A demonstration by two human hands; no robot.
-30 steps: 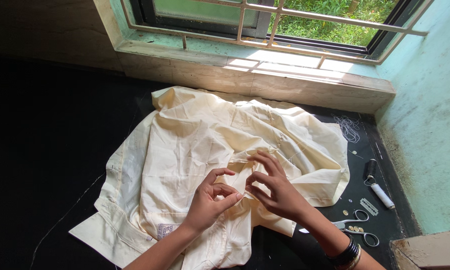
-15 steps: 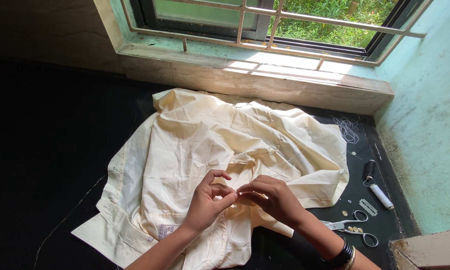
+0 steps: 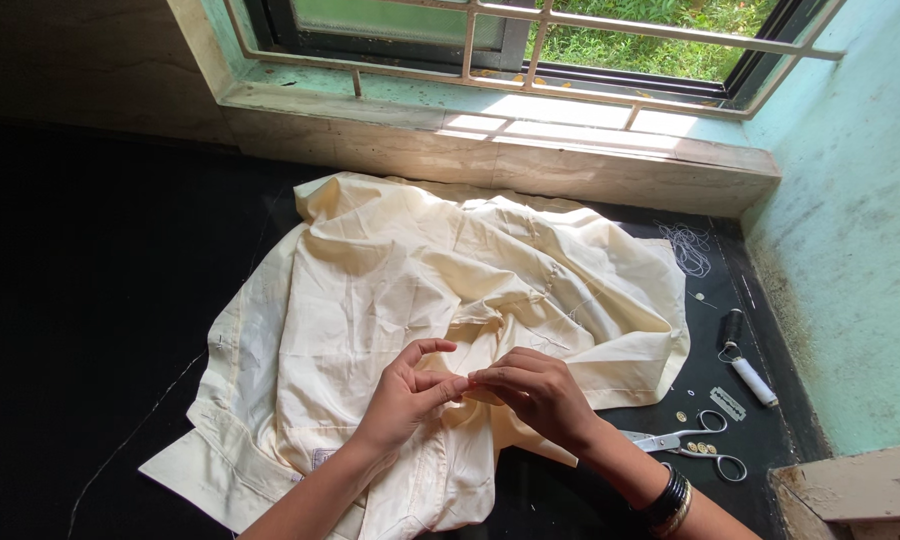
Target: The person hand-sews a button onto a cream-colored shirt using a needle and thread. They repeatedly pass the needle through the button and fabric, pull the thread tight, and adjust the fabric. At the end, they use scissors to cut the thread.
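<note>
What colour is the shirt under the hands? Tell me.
Pale cream, plain with no pattern: the shirt, clearest in the head view.

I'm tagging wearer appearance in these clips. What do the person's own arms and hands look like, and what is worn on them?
Both forearms are bare, with no sleeves or gloves. The right hand has a stack of dark bangles with one gold-coloured bangle at the wrist. The left hand shows no jewellery.
</note>
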